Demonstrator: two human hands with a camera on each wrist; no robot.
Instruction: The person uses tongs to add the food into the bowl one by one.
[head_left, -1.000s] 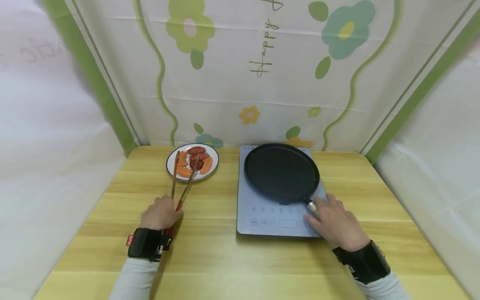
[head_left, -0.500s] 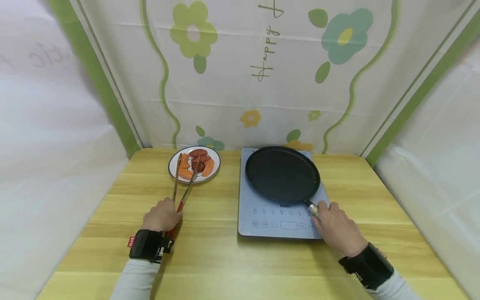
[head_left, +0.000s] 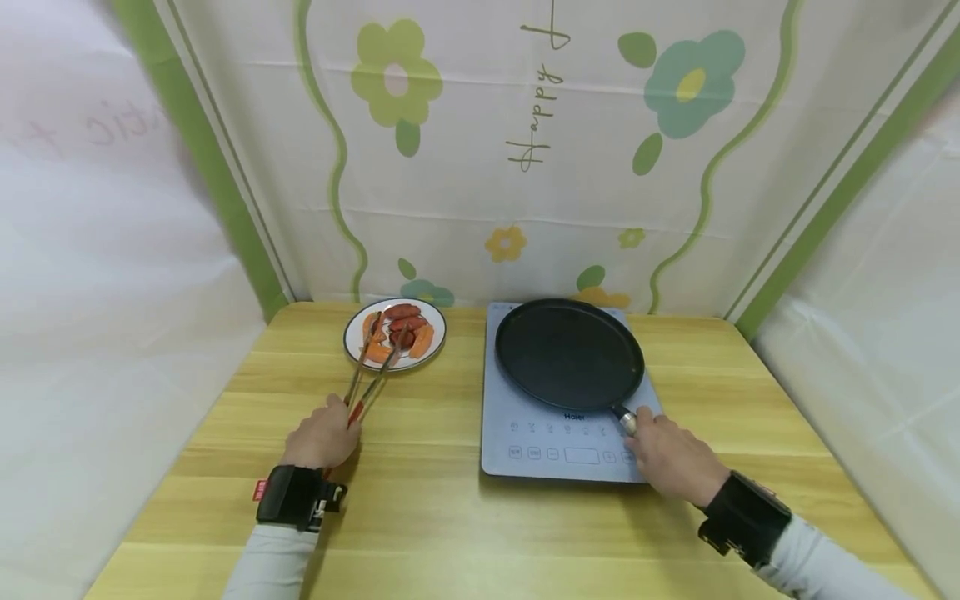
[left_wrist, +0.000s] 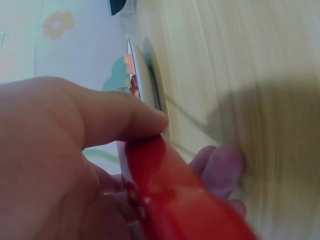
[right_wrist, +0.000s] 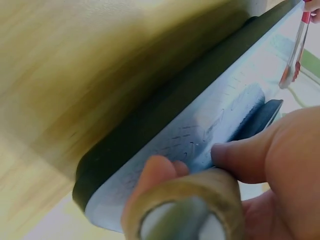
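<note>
My left hand (head_left: 321,435) grips the red handle of metal tongs (head_left: 381,372), thumb on top; the handle (left_wrist: 170,187) fills the lower left wrist view. The tongs' tips stand apart over a white, dark-rimmed plate (head_left: 441,332). On it lie reddish-brown scored sausages (head_left: 402,311) and orange pieces (head_left: 422,341); whether the tips touch any is unclear. My right hand (head_left: 675,454) has its fingers curled round the handle (head_left: 626,419) of a flat black pan (head_left: 570,354). Nothing is in the pan. In the right wrist view, the handle end (right_wrist: 185,192) shows between thumb and fingers.
The pan is over a light grey-blue induction cooker (head_left: 517,467) with touch controls along its front. Plate and cooker stand on a wood-grain table (head_left: 450,533). A flowered white cloth (head_left: 450,167) hangs close behind, and pale cloth walls rise at both sides.
My right hand has gone from lying loosely over the pan handle to gripping it. The tongs' tips have come closer together over the plate. The head view has shifted slightly.
</note>
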